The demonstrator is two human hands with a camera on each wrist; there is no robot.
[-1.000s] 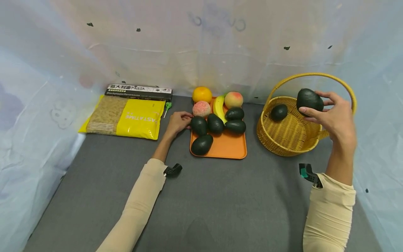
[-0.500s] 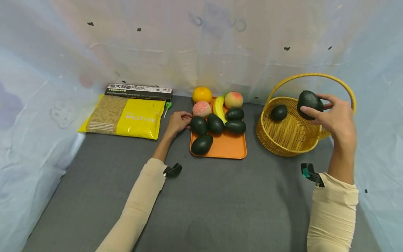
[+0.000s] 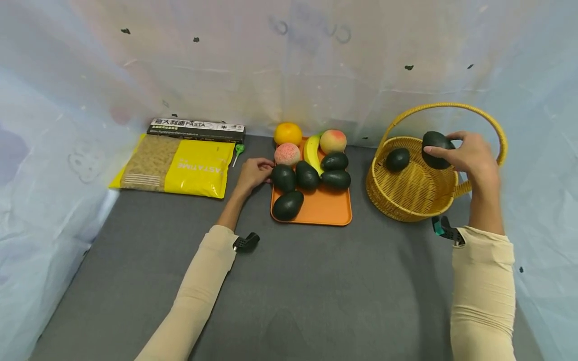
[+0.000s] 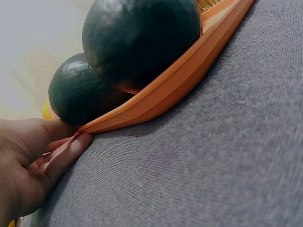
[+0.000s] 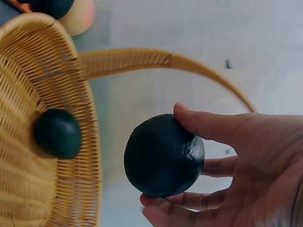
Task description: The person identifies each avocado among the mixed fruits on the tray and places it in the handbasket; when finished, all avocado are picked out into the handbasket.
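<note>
My right hand (image 3: 474, 158) grips a dark green avocado (image 3: 435, 149) between thumb and fingers, over the right part of the yellow wicker basket (image 3: 377, 193). A second avocado (image 3: 398, 160) lies inside the basket at its left; the right wrist view shows the held avocado (image 5: 163, 156) apart from the basket wall. At the left edge of the orange tray (image 3: 325, 208), my left hand (image 3: 254, 173) pinches the rim, thumb above and fingers below, as the left wrist view shows. On the tray lie several avocados (image 3: 288, 205), a banana (image 3: 311, 151), two peaches (image 3: 332, 142) and an orange (image 3: 287, 134).
Left of the tray lie a yellow pasta bag (image 3: 198, 168), a black-and-white pasta box (image 3: 196, 130) and a green lollipop (image 3: 239, 149). The basket handle (image 3: 444, 105) arches up behind the right hand. A pale sheet (image 3: 316, 75) hangs behind the grey table (image 3: 325, 291).
My right hand has moved slightly left and the held avocado has turned a little over the basket. The left hand stays at the tray edge.
</note>
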